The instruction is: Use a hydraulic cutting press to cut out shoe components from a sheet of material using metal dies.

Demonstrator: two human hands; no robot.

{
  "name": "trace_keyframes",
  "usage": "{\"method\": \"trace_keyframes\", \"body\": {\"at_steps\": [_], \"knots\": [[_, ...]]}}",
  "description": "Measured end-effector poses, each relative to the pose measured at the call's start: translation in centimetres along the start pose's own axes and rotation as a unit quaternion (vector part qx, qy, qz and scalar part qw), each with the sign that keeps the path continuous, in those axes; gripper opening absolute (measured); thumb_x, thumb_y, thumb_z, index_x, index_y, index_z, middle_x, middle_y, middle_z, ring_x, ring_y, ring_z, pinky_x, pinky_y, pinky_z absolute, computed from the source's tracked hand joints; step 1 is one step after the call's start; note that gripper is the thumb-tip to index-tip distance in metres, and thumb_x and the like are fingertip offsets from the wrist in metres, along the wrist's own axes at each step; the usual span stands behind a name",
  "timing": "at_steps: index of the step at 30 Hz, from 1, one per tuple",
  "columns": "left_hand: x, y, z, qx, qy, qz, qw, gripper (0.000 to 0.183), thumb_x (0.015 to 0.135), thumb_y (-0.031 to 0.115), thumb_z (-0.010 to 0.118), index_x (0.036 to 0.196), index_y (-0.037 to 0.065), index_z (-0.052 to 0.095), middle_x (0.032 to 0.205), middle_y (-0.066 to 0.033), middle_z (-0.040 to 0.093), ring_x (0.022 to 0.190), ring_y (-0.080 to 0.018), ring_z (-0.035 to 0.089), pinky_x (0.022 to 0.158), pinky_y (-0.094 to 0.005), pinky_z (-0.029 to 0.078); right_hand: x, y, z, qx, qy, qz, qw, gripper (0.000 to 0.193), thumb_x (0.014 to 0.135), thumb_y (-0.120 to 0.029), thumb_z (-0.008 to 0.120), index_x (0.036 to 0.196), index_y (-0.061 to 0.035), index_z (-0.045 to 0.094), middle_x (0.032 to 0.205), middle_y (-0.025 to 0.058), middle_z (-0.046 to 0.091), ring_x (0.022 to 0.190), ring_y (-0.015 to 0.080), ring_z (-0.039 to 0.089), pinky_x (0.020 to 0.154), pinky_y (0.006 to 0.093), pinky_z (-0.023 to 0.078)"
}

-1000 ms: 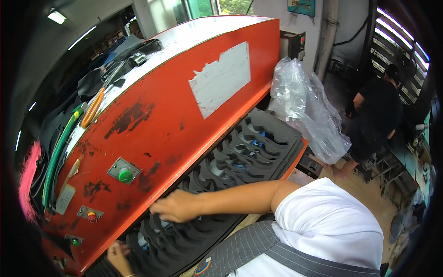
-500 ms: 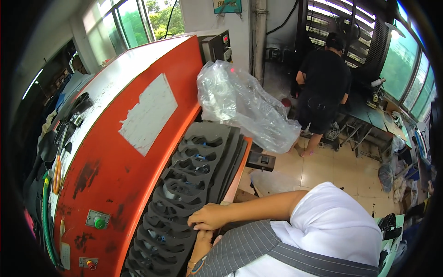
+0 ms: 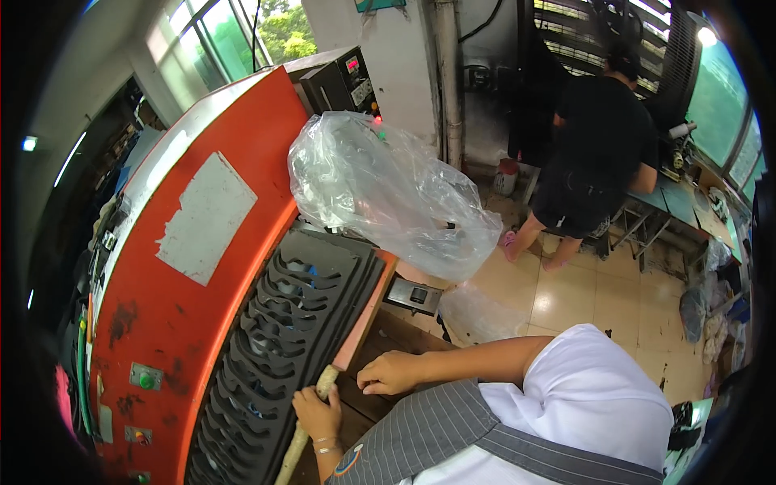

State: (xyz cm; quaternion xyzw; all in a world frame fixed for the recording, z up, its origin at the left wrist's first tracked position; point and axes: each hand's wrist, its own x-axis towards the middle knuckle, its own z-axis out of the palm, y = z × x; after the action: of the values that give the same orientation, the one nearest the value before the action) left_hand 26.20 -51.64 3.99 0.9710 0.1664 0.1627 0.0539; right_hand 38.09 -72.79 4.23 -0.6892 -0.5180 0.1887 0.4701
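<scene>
My left hand [image 3: 319,415], with bands at the wrist, has its fingers bent over a pale beige rod [image 3: 326,383]. The rod runs along the near edge of a dark grey foam sheet [image 3: 339,263] full of curved cut-outs, with blue bits showing in some gaps. Other dark layers lie beneath the sheet, beside an orange-red machine [image 3: 218,145]. To the right of the rod, my right hand [image 3: 394,373] hangs over brown boards [image 3: 380,331], apart from the foam. Its fingers are curled, and nothing shows in them.
Clear plastic sheeting [image 3: 388,194] drapes past the machine's far end, near a dark control box [image 3: 339,81]. Green [image 3: 145,379] and red buttons sit on the machine's side. A person in black [image 3: 602,137] stands at a workbench [image 3: 679,198], far right.
My right hand has drawn back from the foam's edge. My left hand has come up beside the foam, over the rod, which now shows much more. The view has shifted too.
</scene>
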Motion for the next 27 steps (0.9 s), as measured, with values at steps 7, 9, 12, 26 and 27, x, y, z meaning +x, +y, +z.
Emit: {"method": "trace_keyframes", "body": {"at_steps": [7, 9, 12, 26, 27], "knots": [[-1.1, 4.0, 1.7, 0.035, 0.084, -0.106, 0.990, 0.043, 0.081, 0.042, 0.067, 0.080, 0.001, 0.053, 0.085, -0.0188, 0.053, 0.085, -0.0389, 0.051, 0.075, -0.0486, 0.043, -5.8, 1.1, -0.8, -0.037, -0.131, -0.061, 0.989, 0.020, 0.088, -0.031, 0.058, 0.094, -0.0124, 0.062, 0.090, 0.0077, 0.068, 0.085, 0.0308, 0.065, 0.071, 0.0448, 0.050], [-1.0, 3.8, 2.5, 0.025, 0.091, -0.106, 0.990, 0.045, 0.079, 0.043, 0.068, 0.077, 0.001, 0.053, 0.083, -0.0182, 0.053, 0.085, -0.0384, 0.052, 0.074, -0.0484, 0.043, -6.0, 1.0, -1.2, -0.045, -0.164, -0.080, 0.982, 0.020, 0.088, -0.032, 0.059, 0.094, -0.0126, 0.063, 0.090, 0.0073, 0.068, 0.085, 0.0303, 0.065, 0.072, 0.0446, 0.050], [-2.0, 4.0, 3.3, -0.012, 0.104, -0.127, 0.986, 0.047, 0.078, 0.046, 0.068, 0.073, 0.001, 0.055, 0.082, -0.0176, 0.053, 0.084, -0.0376, 0.052, 0.074, -0.0470, 0.043, -4.2, 0.5, -1.6, -0.053, -0.195, -0.099, 0.974, 0.021, 0.088, -0.032, 0.059, 0.094, -0.0126, 0.064, 0.090, 0.0074, 0.068, 0.085, 0.0291, 0.065, 0.072, 0.0437, 0.050], [2.3, 2.1, -6.1, -0.331, -0.338, -0.017, 0.881, 0.037, 0.083, 0.040, 0.068, 0.100, 0.007, 0.070, 0.087, -0.0134, 0.070, 0.084, -0.0300, 0.068, 0.077, -0.0375, 0.052, 20.2, 3.3, -8.9, -0.055, -0.034, -0.104, 0.993, 0.017, 0.084, -0.019, 0.066, 0.090, -0.0031, 0.067, 0.084, 0.0131, 0.064, 0.079, 0.0280, 0.064, 0.073, 0.0354, 0.050], [5.0, 1.5, -6.0, -0.351, -0.269, -0.021, 0.897, 0.032, 0.084, 0.035, 0.068, 0.098, 0.007, 0.070, 0.087, -0.0131, 0.069, 0.083, -0.0299, 0.067, 0.076, -0.0367, 0.052, 22.7, 3.9, -9.1, -0.078, -0.040, -0.104, 0.991, 0.018, 0.084, -0.020, 0.066, 0.091, -0.0037, 0.067, 0.087, 0.0137, 0.064, 0.083, 0.0295, 0.063, 0.075, 0.0370, 0.050]]}}
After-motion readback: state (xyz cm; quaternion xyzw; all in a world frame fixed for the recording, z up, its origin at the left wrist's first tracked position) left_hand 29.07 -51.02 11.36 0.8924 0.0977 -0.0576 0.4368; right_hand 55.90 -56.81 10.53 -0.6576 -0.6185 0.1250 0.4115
